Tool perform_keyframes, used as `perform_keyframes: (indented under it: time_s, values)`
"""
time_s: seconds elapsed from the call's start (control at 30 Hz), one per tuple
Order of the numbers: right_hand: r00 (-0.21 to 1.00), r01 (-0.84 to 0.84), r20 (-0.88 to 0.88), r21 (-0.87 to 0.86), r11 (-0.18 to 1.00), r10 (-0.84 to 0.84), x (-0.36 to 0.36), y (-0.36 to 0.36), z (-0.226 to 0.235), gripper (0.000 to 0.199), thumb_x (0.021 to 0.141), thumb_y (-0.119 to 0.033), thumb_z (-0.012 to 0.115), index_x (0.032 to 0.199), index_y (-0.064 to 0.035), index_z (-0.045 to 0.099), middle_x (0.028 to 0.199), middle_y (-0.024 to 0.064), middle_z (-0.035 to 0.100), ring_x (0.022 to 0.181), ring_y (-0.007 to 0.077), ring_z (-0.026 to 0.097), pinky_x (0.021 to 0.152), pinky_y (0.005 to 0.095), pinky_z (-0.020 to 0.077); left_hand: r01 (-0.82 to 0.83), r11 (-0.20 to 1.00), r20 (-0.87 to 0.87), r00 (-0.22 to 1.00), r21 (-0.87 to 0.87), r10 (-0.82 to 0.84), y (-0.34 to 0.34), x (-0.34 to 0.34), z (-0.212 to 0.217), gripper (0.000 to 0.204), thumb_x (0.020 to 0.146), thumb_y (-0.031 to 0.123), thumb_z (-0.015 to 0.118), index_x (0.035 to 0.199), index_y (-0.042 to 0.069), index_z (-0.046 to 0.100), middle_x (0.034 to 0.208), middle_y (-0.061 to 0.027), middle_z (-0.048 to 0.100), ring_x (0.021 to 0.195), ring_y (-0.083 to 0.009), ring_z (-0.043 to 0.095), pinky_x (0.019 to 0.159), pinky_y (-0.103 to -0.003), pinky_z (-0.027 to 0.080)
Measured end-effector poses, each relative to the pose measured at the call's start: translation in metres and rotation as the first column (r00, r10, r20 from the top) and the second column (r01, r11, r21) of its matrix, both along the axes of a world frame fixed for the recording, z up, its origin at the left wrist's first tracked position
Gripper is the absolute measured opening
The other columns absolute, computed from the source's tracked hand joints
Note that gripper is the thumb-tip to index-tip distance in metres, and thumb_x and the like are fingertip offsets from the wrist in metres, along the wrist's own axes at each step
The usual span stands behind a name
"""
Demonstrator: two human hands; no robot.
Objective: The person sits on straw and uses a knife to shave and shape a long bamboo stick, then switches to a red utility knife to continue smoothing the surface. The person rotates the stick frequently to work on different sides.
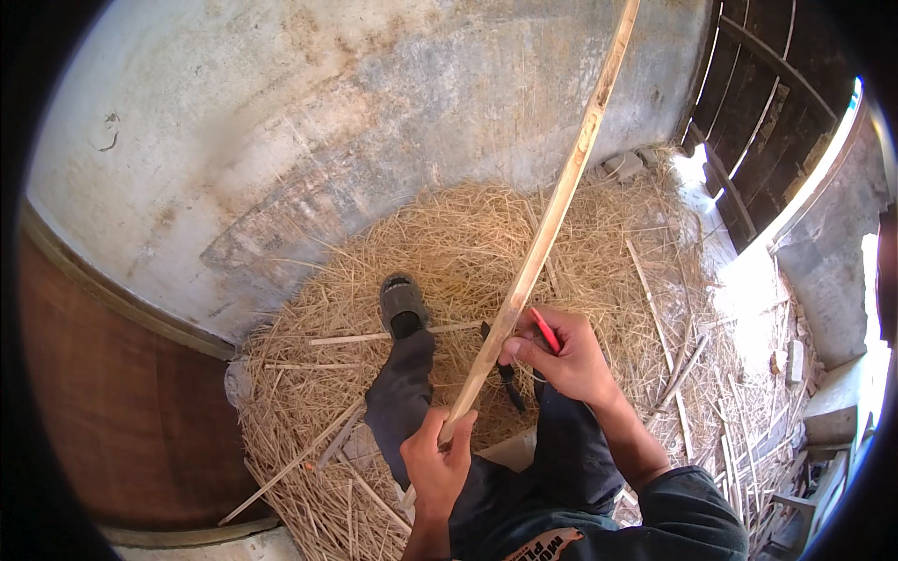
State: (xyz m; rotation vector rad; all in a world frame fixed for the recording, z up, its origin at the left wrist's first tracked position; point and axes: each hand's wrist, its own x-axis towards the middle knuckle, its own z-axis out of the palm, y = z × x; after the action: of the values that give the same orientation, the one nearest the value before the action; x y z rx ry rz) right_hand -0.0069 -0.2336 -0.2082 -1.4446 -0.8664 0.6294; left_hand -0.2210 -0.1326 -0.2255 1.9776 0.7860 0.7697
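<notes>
A long pale strip of split bamboo (552,220) slants up and away from my lap, out past the top of the view. Near its lower end my left hand (440,463) is closed around it. Higher along the strip, my right hand (568,360) is closed on a red-handled tool (546,331), its thumb and fingers close against the bamboo. Only the red part sticks up from the fist; the tool's working end is hidden. Below the strip, beside my right knee, shows a narrow dark object (511,381) whose kind I cannot make out.
Straw-like shavings (468,224) cover the floor, with loose strips (655,309) among them. My left foot wears a dark slipper (402,297). A stained wall (309,122) stands ahead, a brown panel (122,374) at left, dark wooden boards (758,112) at far right.
</notes>
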Motion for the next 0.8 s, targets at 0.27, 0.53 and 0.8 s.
perform_keyframes:
  time_s: [0.27,0.53,0.8]
  values:
    - [0.95,-0.01,0.308,-0.149,0.989,0.056,0.023,-0.007,0.014,0.02,0.102,-0.007,0.064,0.119,-0.0025,0.073,0.092,0.0137,0.077,0.086,0.0229,0.076,0.078,0.0366,0.0576,-0.026,0.999,-0.057,0.998,-0.033,0.024,0.012,-0.005,0.002,0.02,0.099,0.016,0.079,0.093,0.0,0.068,0.062,-0.0008,0.051,0.054,-0.0059,0.041,0.049,-0.027,0.032]
    - [0.906,-0.096,0.402,-0.102,0.99,0.13,0.096,-0.054,0.031,0.015,0.103,-0.007,0.062,0.11,-0.0039,0.075,0.097,0.0112,0.079,0.093,0.0228,0.076,0.081,0.0364,0.0594,-0.198,0.955,-0.132,0.964,0.22,0.231,0.044,-0.048,0.002,0.02,0.102,0.021,0.075,0.093,0.005,0.067,0.062,0.0006,0.043,0.056,-0.0071,0.036,0.049,-0.03,0.028]
    - [0.695,0.663,0.646,-0.407,0.628,-0.316,0.193,-0.112,-0.049,0.028,0.103,-0.021,0.066,0.118,-0.0003,0.077,0.094,0.0162,0.079,0.094,0.025,0.076,0.077,0.0433,0.0554,-0.36,0.905,0.035,0.926,-0.226,0.377,0.077,-0.093,-0.003,0.028,0.11,0.028,0.064,0.092,0.007,0.057,0.07,0.0062,0.038,0.063,-0.0028,0.033,0.052,-0.025,0.024]
